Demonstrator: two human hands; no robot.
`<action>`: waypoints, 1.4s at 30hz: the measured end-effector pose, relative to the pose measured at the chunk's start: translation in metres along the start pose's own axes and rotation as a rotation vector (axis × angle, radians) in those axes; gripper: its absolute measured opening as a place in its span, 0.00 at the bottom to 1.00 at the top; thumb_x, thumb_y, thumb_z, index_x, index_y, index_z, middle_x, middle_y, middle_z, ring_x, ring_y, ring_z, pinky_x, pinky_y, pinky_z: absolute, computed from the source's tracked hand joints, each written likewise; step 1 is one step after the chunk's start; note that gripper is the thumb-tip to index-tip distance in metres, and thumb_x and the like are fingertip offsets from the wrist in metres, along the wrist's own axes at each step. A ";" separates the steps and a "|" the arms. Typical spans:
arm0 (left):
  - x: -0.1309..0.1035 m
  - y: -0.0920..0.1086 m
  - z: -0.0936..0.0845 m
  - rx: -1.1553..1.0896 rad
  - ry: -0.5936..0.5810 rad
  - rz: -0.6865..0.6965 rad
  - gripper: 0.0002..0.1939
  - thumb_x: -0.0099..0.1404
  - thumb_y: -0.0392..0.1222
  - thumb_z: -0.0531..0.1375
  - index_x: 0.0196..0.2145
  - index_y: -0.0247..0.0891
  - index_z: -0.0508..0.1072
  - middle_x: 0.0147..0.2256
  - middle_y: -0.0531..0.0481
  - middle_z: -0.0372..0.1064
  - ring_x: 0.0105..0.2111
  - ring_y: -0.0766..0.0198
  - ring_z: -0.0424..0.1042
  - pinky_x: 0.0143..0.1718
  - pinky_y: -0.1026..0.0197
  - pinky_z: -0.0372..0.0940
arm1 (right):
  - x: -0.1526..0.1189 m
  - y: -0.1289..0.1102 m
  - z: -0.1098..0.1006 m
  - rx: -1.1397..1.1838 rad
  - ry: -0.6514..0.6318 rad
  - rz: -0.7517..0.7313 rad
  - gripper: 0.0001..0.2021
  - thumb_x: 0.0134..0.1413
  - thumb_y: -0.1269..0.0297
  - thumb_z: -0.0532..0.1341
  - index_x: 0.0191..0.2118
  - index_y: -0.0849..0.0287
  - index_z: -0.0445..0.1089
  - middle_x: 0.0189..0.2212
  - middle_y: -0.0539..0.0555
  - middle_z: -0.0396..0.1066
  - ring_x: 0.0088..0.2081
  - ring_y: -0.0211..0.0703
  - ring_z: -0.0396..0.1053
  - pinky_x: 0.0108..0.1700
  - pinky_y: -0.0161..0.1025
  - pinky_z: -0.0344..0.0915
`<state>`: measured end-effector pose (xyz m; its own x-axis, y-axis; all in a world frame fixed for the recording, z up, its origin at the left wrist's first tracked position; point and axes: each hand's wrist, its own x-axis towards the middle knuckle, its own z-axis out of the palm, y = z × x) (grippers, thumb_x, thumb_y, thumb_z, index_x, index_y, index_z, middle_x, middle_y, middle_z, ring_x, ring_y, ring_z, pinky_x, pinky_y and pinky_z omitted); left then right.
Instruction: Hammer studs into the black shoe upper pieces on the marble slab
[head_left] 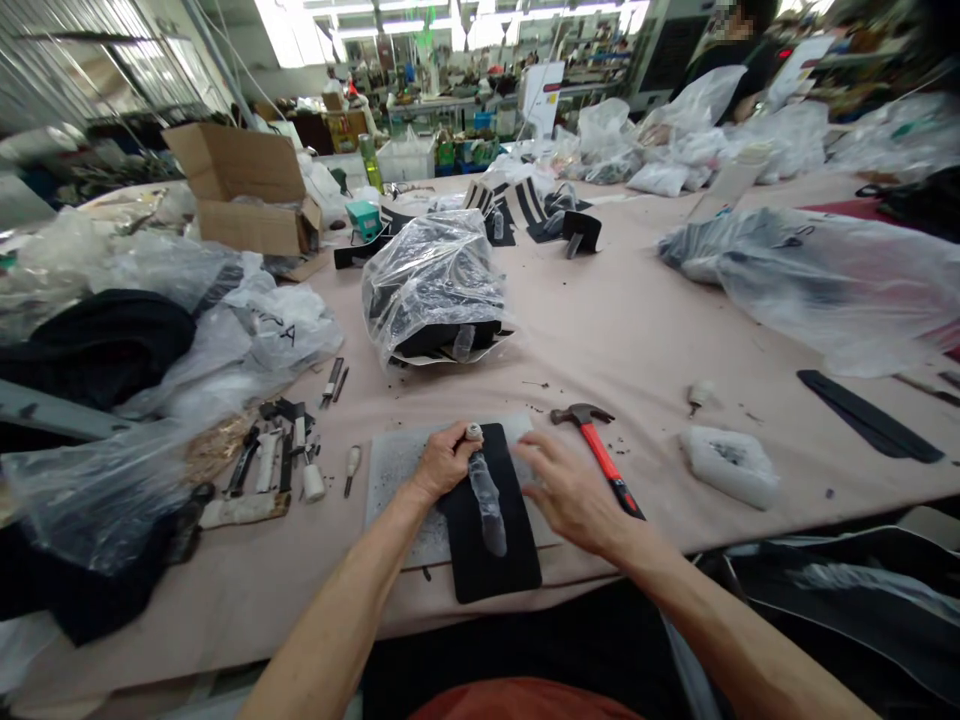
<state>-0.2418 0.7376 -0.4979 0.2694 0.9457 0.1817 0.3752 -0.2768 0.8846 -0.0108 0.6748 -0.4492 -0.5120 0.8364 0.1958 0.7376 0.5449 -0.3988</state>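
Observation:
A black flat panel (487, 560) lies on a whitish, speckled board (397, 490) at the table's front edge. Along the panel's middle runs a strip wrapped in clear plastic (487, 505). My left hand (448, 458) is closed round a small pale-topped tool (474, 432) at the strip's far end. My right hand (566, 490), slightly blurred, is over the board's right side with its fingers apart and nothing in them. Just right of it rests a claw hammer with a red handle (598, 450).
Hand tools (266, 460) and a screwdriver-like tool (352, 466) lie at left. A plastic-covered bundle (435, 285) sits beyond the board. A small white tray (731, 467) and black strips (866, 415) are at right. A person (739, 55) is at the back right.

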 end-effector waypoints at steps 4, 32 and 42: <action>0.001 -0.003 0.002 -0.035 0.038 -0.039 0.06 0.61 0.40 0.60 0.35 0.38 0.76 0.32 0.50 0.76 0.33 0.62 0.73 0.38 0.63 0.67 | 0.026 -0.036 0.023 -0.027 -0.273 -0.387 0.15 0.57 0.76 0.55 0.48 0.56 0.68 0.53 0.57 0.66 0.47 0.48 0.64 0.48 0.44 0.62; -0.010 0.023 -0.010 -0.286 0.462 -0.174 0.15 0.62 0.52 0.63 0.33 0.36 0.73 0.32 0.47 0.77 0.31 0.62 0.75 0.35 0.64 0.69 | 0.039 -0.062 0.040 0.255 0.097 0.673 0.23 0.65 0.55 0.55 0.60 0.59 0.66 0.43 0.61 0.77 0.45 0.54 0.75 0.47 0.44 0.66; 0.020 -0.001 0.016 -0.407 0.280 -0.194 0.13 0.60 0.49 0.63 0.36 0.36 0.72 0.32 0.46 0.78 0.33 0.61 0.76 0.38 0.61 0.70 | 0.036 -0.047 0.046 0.184 -0.066 0.635 0.17 0.68 0.54 0.51 0.49 0.55 0.72 0.38 0.58 0.78 0.42 0.52 0.76 0.42 0.40 0.63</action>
<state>-0.2224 0.7542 -0.5026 -0.0385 0.9976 0.0570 0.0053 -0.0568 0.9984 -0.0841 0.6768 -0.4650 -0.0330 0.9831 -0.1801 0.8208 -0.0762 -0.5662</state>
